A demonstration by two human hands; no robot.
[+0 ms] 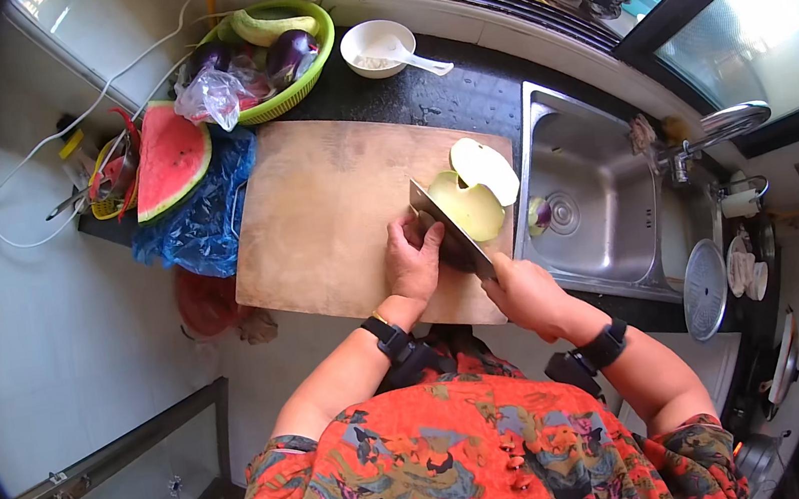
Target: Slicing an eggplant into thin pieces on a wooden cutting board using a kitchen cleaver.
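My right hand (527, 295) grips the handle of a kitchen knife (452, 231), its broad blade upright over the right part of a wooden cutting board (318, 207). Just left of the blade is my left hand (413, 257), its fingers curled around a dark piece, probably eggplant, mostly hidden by the hand and blade. Against the knife's right side lie pale cut eggplant slices (468, 206), one (486, 170) overlapping the board's right edge area. A purple and pale eggplant end (538, 216) rests in the sink by its left wall.
A steel sink (603, 272) adjoins the board on the right. Behind the board stand a white bowl (351, 40) with a spoon and a green basket (300, 96) of eggplants. A watermelon wedge (169, 158) and blue plastic bag (189, 235) lie on the left.
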